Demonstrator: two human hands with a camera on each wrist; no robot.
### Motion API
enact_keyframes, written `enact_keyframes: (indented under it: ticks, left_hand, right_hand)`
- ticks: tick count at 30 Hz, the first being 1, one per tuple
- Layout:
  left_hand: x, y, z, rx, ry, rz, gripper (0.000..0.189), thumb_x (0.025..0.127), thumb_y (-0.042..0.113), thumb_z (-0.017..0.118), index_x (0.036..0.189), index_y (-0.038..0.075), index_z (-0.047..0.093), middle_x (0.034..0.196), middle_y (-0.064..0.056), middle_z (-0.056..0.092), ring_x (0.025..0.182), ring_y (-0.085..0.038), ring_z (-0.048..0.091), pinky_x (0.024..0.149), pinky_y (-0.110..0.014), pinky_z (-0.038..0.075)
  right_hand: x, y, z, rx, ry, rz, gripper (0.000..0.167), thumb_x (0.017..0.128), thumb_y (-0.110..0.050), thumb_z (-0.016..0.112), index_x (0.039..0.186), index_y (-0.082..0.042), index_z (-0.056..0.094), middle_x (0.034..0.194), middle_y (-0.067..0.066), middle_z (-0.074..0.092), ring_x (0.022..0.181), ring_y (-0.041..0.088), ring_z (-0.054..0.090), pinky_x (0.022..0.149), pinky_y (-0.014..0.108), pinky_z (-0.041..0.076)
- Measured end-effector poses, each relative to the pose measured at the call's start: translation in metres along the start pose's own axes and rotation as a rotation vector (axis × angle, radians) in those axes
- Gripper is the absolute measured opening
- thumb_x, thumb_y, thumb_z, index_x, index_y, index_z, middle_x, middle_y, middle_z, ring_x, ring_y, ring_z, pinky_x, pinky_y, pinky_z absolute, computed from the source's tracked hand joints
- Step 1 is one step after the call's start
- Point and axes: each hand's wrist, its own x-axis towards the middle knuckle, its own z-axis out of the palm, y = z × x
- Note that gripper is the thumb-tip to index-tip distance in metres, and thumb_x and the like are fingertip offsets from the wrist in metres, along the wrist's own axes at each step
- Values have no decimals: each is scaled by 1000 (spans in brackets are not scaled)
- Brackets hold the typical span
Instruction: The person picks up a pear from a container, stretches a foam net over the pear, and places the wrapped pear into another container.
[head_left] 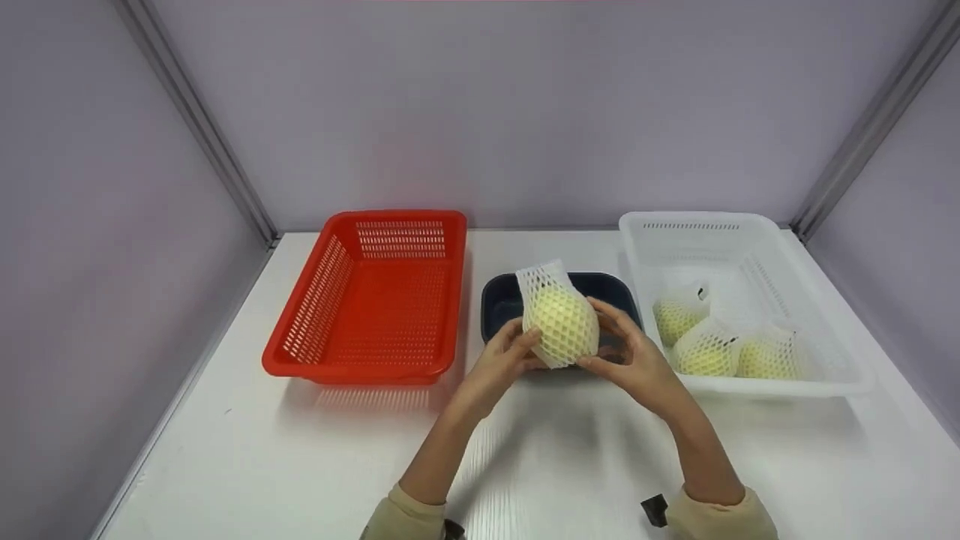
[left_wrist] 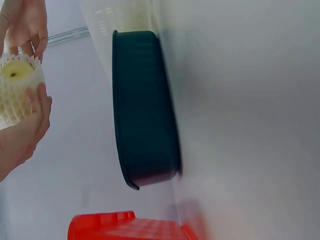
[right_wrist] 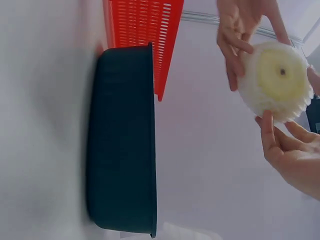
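Both hands hold a round pale-yellow fruit [head_left: 561,322] in a white foam net sleeve, raised over a dark blue basin [head_left: 498,307]. My left hand [head_left: 495,373] grips its left side, thumb on the front. On the right, my right hand [head_left: 643,369] has its thumb low on the fruit and its fingers bent along the side. The sleeve's loose end [head_left: 541,276] sticks up at the top left. In the right wrist view, a small dark spot marks the bare end of the fruit [right_wrist: 280,85], where the netting leaves it uncovered.
A red slotted basket [head_left: 390,300] stands to the left of the basin. The white basket [head_left: 814,300] on the right holds several net-wrapped fruits [head_left: 709,352] near its front left. Pale walls [head_left: 525,112] enclose the white table [head_left: 300,465] behind and at the sides.
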Motion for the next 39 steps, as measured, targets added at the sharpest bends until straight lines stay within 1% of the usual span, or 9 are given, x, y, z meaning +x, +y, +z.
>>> enact_keyframes:
  ticks: [4, 7, 11, 17, 21, 26, 30, 34, 39]
  left_hand:
    - [0, 1, 7, -32, 6, 14, 46, 98, 29, 42, 130, -4, 37, 109, -15, 54, 96, -23, 56, 87, -38, 44]
    - [1, 1, 11, -43, 12, 8, 47, 99, 33, 38, 131, -2, 37, 107, -14, 53, 93, -22, 55, 86, -39, 44]
    - [2, 1, 17, -111, 3, 17, 54, 99, 37, 35, 135, -2, 30, 114, -16, 49, 103, -25, 52, 92, -38, 41]
    - [6, -5, 25, -237, -35, 94, 76, 89, 49, 50, 138, -2, 22, 121, -17, 45, 112, -25, 46, 96, -39, 37]
    - [7, -7, 29, -214, 2, 92, 94, 76, 55, 59, 139, -3, 19, 126, -19, 42, 117, -26, 44, 97, -37, 35]
    - [5, -5, 33, -162, 31, 77, 97, 77, 53, 60, 141, -1, 14, 134, -20, 35, 122, -26, 38, 99, -36, 32]
    - [3, -3, 32, -124, 41, 93, 90, 81, 44, 64, 143, 2, 13, 137, -18, 33, 124, -26, 37, 99, -38, 32]
    - [2, 0, 28, -105, 33, 136, 87, 83, 32, 68, 145, 7, 13, 139, -15, 33, 125, -24, 37, 99, -39, 32]
    - [1, 4, 24, -93, 20, 147, 70, 94, 28, 53, 147, 9, 10, 143, -14, 28, 126, -24, 36, 100, -38, 32]
  right_hand:
    - [0, 3, 5, -97, 83, -61, 72, 81, -8, 69, 143, -15, 33, 132, 7, 45, 118, 20, 42, 91, 44, 40]
    - [0, 4, 8, -109, 128, -96, 68, 82, -6, 68, 142, -15, 36, 130, 6, 47, 116, 18, 45, 91, 37, 41]
    - [-1, -12, 18, -96, 187, -168, 61, 82, 2, 64, 137, -2, 39, 130, 14, 47, 114, 17, 47, 87, 28, 44]
    - [-2, -19, 29, -84, 267, -277, 52, 81, 12, 60, 129, 10, 41, 125, 24, 46, 110, 22, 49, 82, 25, 47]
    - [1, -3, 30, -39, 306, -297, 47, 82, 16, 57, 126, 8, 43, 121, 20, 46, 106, 17, 50, 81, 23, 47]
    - [3, 10, 30, -3, 337, -294, 46, 82, 18, 53, 124, 5, 43, 118, 16, 47, 104, 19, 51, 77, 22, 47]
    - [4, 11, 26, 37, 295, -281, 50, 83, 16, 52, 129, 5, 37, 123, 16, 43, 109, 22, 47, 84, 24, 45]
    - [4, 10, 18, 89, 168, -254, 64, 80, 19, 55, 135, 4, 26, 131, 18, 35, 121, 24, 39, 92, 28, 40]
    - [1, 6, 8, 44, 35, -153, 81, 77, 12, 65, 141, -3, 17, 140, 15, 30, 128, 25, 30, 101, 33, 29]
